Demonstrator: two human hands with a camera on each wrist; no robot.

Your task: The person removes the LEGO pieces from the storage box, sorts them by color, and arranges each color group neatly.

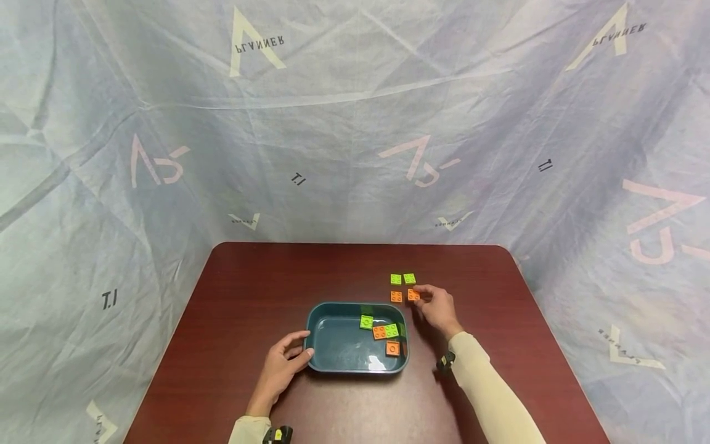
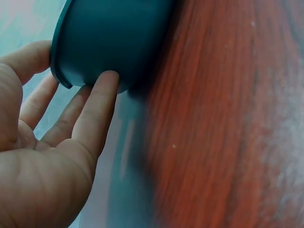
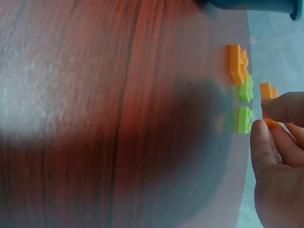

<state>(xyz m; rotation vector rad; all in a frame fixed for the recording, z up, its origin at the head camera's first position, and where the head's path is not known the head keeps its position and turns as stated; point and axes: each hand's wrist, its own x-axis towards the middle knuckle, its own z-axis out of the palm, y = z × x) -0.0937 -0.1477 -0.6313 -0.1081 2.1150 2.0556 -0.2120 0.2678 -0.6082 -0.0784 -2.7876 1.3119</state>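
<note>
My left hand (image 1: 279,368) holds the left end of a dark teal tray (image 1: 355,372), thumb at the rim and fingertips against the outer wall (image 2: 109,42). Beyond the tray's right side, my right hand (image 1: 440,309) pinches an orange toy brick (image 3: 267,90) between thumb and fingers. That brick appears raised off the table in the right wrist view. Another orange brick (image 1: 396,296) lies just left of it. Two lime green bricks, one on the left (image 1: 395,279) and one on the right (image 1: 409,278), lie behind them, studs up.
Inside the tray, toward its right end, lie several bricks: a green one (image 1: 366,322), an orange one (image 1: 392,348), and an orange (image 1: 379,333) and green (image 1: 391,330) pair side by side. A dark red wood-grain table (image 1: 249,283) carries everything, with printed cloth (image 1: 355,203) hanging around it.
</note>
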